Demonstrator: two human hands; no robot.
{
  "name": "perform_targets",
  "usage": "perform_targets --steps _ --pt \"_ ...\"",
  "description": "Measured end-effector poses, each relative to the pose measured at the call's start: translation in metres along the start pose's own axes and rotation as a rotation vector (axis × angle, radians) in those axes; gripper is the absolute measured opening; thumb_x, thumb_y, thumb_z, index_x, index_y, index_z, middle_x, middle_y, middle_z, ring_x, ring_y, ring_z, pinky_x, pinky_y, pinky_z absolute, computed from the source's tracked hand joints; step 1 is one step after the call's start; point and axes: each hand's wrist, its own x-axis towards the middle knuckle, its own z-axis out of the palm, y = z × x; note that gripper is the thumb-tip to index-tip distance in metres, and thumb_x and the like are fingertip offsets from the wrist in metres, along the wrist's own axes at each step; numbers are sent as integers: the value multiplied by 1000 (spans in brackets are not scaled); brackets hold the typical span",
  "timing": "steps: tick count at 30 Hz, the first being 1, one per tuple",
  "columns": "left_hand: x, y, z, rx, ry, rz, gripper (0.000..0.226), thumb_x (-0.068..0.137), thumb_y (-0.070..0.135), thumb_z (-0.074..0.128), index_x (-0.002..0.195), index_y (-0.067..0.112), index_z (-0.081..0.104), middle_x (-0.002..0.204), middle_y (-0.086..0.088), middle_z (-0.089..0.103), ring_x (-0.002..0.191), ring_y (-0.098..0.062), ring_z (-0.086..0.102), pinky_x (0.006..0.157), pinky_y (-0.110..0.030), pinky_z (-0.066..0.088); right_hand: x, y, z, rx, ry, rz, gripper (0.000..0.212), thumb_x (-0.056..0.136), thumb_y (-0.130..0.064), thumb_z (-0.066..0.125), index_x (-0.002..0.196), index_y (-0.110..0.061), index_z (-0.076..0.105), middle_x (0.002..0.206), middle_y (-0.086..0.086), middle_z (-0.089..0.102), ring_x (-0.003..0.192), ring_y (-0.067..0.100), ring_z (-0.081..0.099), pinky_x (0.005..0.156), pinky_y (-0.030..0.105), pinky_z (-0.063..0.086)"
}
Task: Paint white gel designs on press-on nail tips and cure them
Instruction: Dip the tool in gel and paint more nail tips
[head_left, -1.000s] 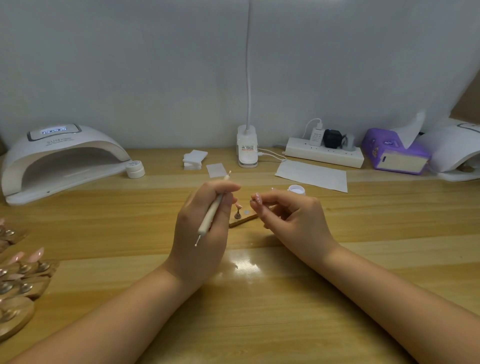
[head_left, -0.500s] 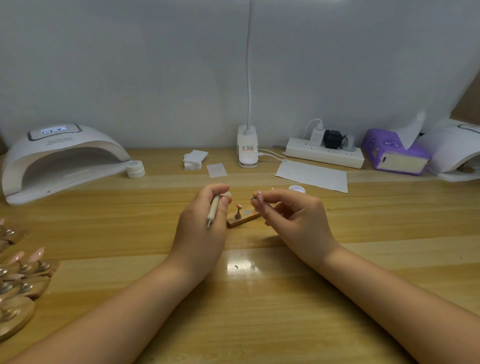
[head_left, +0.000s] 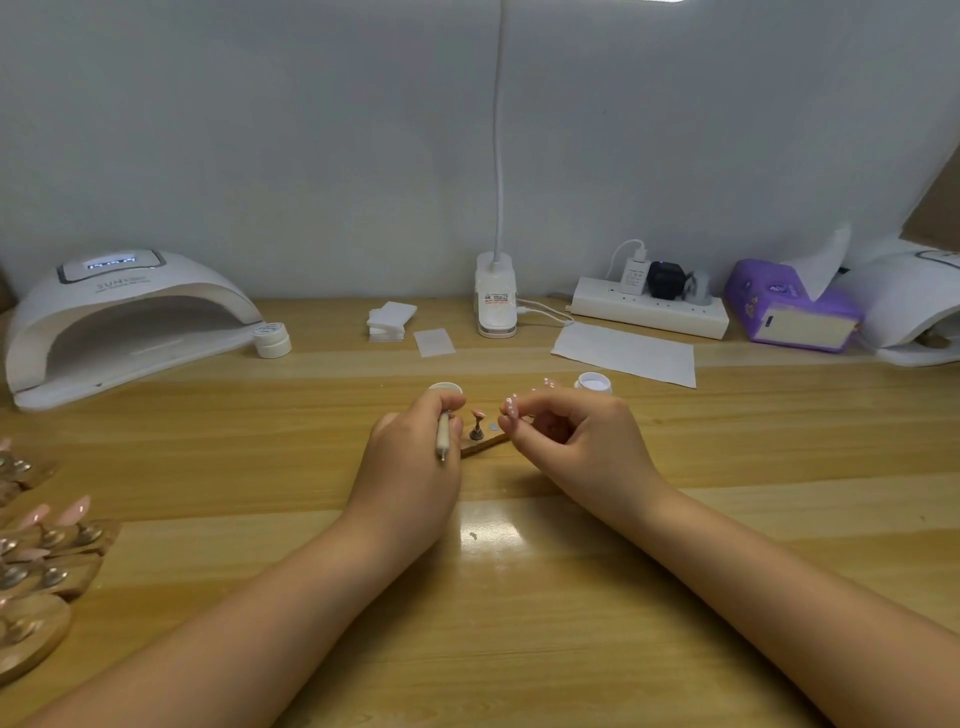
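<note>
Wood stand (head_left: 485, 446) w/ 1 tip (head_left: 478, 414) | L grip (head_left: 415, 457) holds 1 pen (head_left: 443, 435) | R grip (head_left: 571, 441) curled, empty

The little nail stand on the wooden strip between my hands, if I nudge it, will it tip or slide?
The nail stand looks top-heavy: a pink tip sits on a thin stem over a small base, so a nudge up high would likely tip it. It probably weighs very little. The wooden strip under it is narrow and lies loose on the glossy table, so it may slide too.
</note>
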Motion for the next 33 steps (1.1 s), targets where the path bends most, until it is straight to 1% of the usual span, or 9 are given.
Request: perform_targets --steps 3,8,11,14,17,22,28,31,33 --pt "0 -1 1 2 -5 -16 25 98 16 50 121 19 59 110 -2 65 111 -22 51 92 -31 41 4 1 2 -29 -86 87 5 85 -21 72 84 -24 75 52 -15 54 52 2 46 66 28 43" --pt "1 1 0 -33 2 -36 23 97 13 51 118 19 60 106 -3 68 110 -24 54 94 -38 43 7 -1 2 -118 -159 131 10 86 -25 70 92 -23 78 50 -18 53 54 -5 50 60 13 35" --pt "1 2 1 -35 2 -31 23 97 12 51 117 17 60 107 -3 68 110 -25 55 94 -39 43 7 -2 2 -184 -190 127 14 90 -24 66 100 -22 76 58 -18 57 61 -15 50 66 7 25" --pt "0 2 0 -25 -1 -30 24 97 13 51 118 18 60 107 -3 68 111 -24 54 94 -39 43 9 -4 4 -300 -196 122 19 92 -29 63 106 -26 75 84 -8 73 69 -4 53 68 17 38" --pt "0 2 0 -13 -5 -23 24 98 14 50 119 19 60 110 -2 67 112 -23 52 94 -36 42 8 -3 4 -353 -196 118 19 91 -31 63 106 -26 74 92 -5 74 79 5 61 75 25 47" --pt "0 3 0 -12 -6 -19 24 98 14 50 120 18 59 111 -2 67 112 -22 52 94 -34 42 6 -2 4 -337 -130 107 15 88 -31 68 92 -20 76 78 -8 70 66 1 54 63 15 38" --pt "-1 4 -5 -68 20 15 24 98 14 49 118 21 60 105 6 66 110 -19 54 93 -38 45 3 -10 -8 -345 20 49 23 83 -30 64 64 -19 62 53 -11 52 52 8 48 50 29 39" --pt "-2 6 -7 -129 40 25 22 98 18 49 116 24 60 97 9 66 107 -17 55 90 -36 45 11 -10 -24 -417 219 8 15 82 -34 64 87 -21 61 64 -14 47 60 6 44 52 24 33" --pt "-2 7 -9 -180 61 42 18 99 21 48 109 32 58 93 13 66 103 -15 56 83 -29 44 19 -2 -33 -519 233 111 46 78 -45 62 114 -18 54 90 -9 48 84 11 45 71 26 37"
